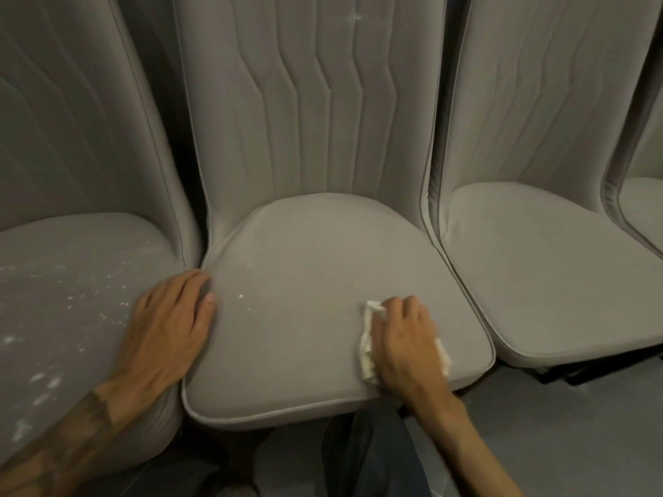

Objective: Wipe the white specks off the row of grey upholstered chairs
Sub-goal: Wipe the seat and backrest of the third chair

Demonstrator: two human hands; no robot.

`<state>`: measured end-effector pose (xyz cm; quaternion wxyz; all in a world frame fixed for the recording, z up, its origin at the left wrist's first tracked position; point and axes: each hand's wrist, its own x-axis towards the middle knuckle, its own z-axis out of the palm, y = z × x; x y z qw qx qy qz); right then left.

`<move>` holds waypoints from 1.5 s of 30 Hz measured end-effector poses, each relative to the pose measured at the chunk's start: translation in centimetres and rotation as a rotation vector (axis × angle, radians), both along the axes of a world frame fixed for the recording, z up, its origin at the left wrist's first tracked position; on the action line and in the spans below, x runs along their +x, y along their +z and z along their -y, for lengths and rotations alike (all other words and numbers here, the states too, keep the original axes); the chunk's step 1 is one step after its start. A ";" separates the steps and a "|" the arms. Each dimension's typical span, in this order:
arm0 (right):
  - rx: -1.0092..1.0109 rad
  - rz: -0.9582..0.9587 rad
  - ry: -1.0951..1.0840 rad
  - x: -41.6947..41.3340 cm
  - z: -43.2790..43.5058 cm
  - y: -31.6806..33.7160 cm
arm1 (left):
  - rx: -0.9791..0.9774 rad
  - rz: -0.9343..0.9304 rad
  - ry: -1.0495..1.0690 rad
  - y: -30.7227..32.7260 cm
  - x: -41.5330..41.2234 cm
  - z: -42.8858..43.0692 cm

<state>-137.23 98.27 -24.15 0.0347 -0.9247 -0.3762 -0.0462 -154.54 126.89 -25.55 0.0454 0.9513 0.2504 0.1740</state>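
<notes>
Middle seat [305, 252] was the one being worked on. Right hand [405, 338] was down on its front right part, grip closed on a bunched white cloth [367, 338], fingers curled over it and pressing it into the fabric. Left hand [168, 324] lay flat on the seat's left edge, grip loose and holding nothing, right at the crack against the left seat [71, 281].

So I'd call it mid-wipe on that chair. Most of the cushion looked clean, but one obvious speck [241, 297], plus a tiny one just below it, sat near the left thumb, well apart from the cloth. Next move, I'd guess, would be a sweep leftwards across the cushion to catch those. The left hand was kinda parked at the end of that path, so it might need to shift. A few white flecks also showed high on the backrest [357, 16], so that'd want a reach up too.

The left seat was the real mess, splattered all over, and looked untouched. The right chair [556, 263] looked pretty clean from here. A sliver of a fourth chair [645, 209] showed at the far right, too little to judge. The chairs stood packed side by side, so the gaps between them could be hiding more. Grey floor [556, 443] below, and what looked like a dark trouser leg [369, 457] by the seat's front edge.
</notes>
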 end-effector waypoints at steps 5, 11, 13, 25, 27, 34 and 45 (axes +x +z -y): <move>0.149 -0.054 0.229 -3.9 -4.1 -1.2 | 0.085 -0.036 -0.019 -0.9 -1.1 0.6; 0.173 0.162 0.049 0.6 -2.4 -0.4 | 0.047 -0.020 0.014 -1.2 -1.2 0.9; 0.222 0.118 0.136 -1.7 -4.8 -0.8 | 0.037 -0.020 0.024 -1.0 -1.3 1.1; 0.297 0.044 0.241 -0.5 -8.1 -1.0 | 0.043 -0.042 0.050 -1.4 -1.3 0.9; 0.341 -0.072 0.397 -3.7 -9.6 -1.9 | 0.038 -0.046 0.054 -1.4 -1.2 1.0; 0.248 0.003 0.202 4.1 -11.0 -0.3 | 0.059 -0.037 0.041 -1.3 -1.3 1.0; 0.123 -0.069 0.285 7.5 -17.7 -1.1 | 0.051 -0.007 0.035 -1.2 -1.4 1.2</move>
